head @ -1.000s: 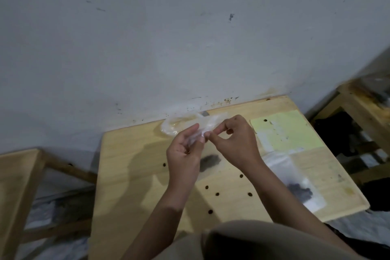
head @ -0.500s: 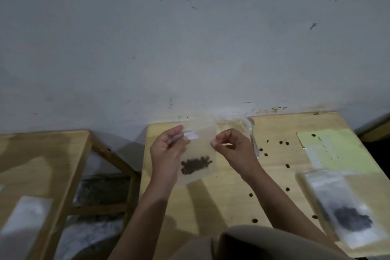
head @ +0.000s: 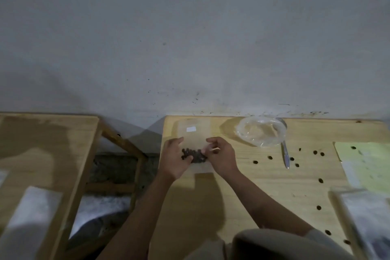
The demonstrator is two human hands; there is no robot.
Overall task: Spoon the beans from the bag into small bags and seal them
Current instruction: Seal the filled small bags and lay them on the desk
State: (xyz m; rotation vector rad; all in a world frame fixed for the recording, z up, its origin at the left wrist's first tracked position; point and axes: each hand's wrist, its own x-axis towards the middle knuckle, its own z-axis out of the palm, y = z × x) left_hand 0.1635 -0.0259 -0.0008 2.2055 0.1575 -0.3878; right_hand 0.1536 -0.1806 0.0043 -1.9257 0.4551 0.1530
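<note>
Two hands are on the small bag point(head: 194, 145) lying flat at the wooden table's point(head: 263, 192) left edge: left hand point(head: 176, 159) fingers curl onto its beans point(head: 195, 155), right hand point(head: 221, 157) pinches the right side. Can't make out if the top is sealed. A blurry bag point(head: 368, 217) is cut off at right. Crumpled plastic point(head: 261, 132) and a spoon point(head: 285, 153) sit near the grey wall point(head: 190, 38), loose beans point(head: 295, 161) scattered around. Second table point(head: 42, 150) at left.
</note>
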